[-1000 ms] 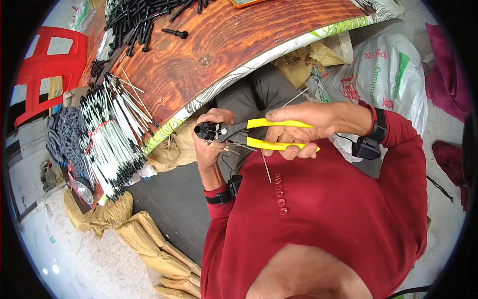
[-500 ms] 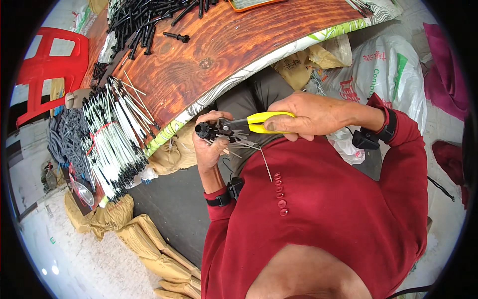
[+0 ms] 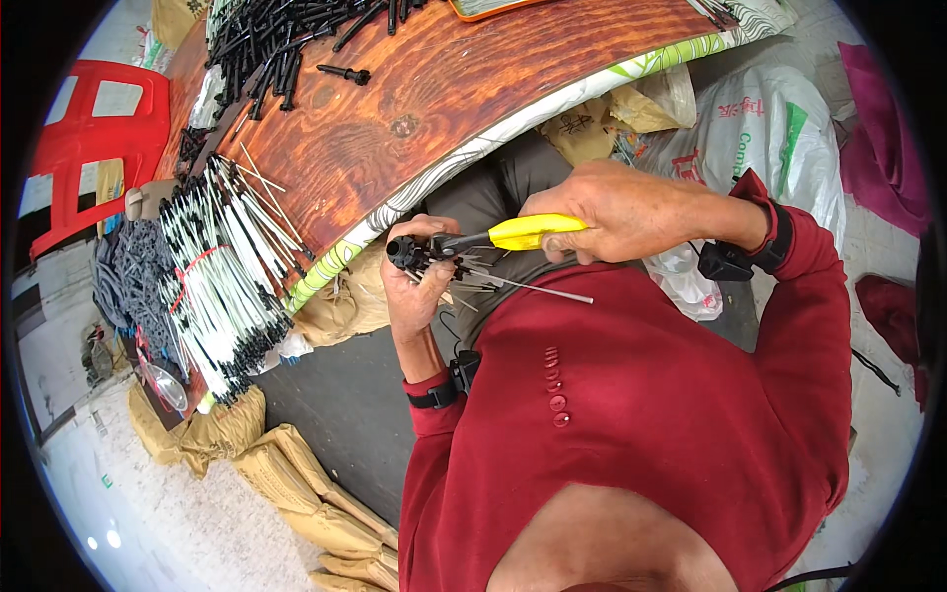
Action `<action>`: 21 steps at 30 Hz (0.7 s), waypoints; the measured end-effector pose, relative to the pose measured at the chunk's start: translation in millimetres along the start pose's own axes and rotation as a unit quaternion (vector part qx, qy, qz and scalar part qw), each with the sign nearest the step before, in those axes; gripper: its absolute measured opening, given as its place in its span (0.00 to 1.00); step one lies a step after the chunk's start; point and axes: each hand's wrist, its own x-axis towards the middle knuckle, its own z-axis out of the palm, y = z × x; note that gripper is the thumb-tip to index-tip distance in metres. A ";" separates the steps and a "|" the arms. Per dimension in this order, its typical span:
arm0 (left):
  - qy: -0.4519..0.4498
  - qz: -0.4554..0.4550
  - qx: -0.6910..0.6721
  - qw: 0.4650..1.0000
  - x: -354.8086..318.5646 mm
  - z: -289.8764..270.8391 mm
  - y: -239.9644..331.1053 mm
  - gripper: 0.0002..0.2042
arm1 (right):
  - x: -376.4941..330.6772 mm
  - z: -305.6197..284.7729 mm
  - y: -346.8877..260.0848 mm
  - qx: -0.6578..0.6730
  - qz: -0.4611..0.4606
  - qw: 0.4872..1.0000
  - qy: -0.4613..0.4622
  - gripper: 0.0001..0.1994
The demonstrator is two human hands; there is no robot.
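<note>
My left hand point(image 3: 422, 276) is closed around a small cluster of black plastic parts point(image 3: 406, 255), one round black end facing up. Thin pale rods point(image 3: 543, 290) stick out from the cluster toward the right, over my lap. My right hand point(image 3: 612, 212) grips a pair of pliers by its yellow handles point(image 3: 523, 234), which look squeezed together. The dark jaws point(image 3: 464, 242) reach into the cluster beside my left thumb. Just what they bite on is hidden by the fingers and parts.
A wooden table point(image 3: 434, 109) with a patterned edge lies ahead. It carries a heap of black plastic pieces point(image 3: 286, 39) and bundled white rods with black ends point(image 3: 222, 281). A red plastic stool point(image 3: 104, 148) stands at left, brown paper sacks point(image 3: 306, 498) below, a white plastic bag point(image 3: 769, 138) at right.
The plier handles have closed together. The long pale rod that pointed down over my shirt has swung up and now points right.
</note>
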 end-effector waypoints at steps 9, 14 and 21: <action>0.026 -0.014 0.000 1.000 2.2 1.5 0.6 0.17 | -0.6 4.4 -0.8 -0.055 0.010 0.998 0.022 0.10; 0.034 -0.024 0.011 0.999 2.3 -1.4 -0.2 0.16 | 4.2 6.1 1.8 0.063 0.031 0.997 0.013 0.11; 0.031 -0.036 0.008 0.999 4.3 -0.5 0.8 0.16 | 5.5 3.5 2.5 0.043 0.013 0.999 -0.008 0.14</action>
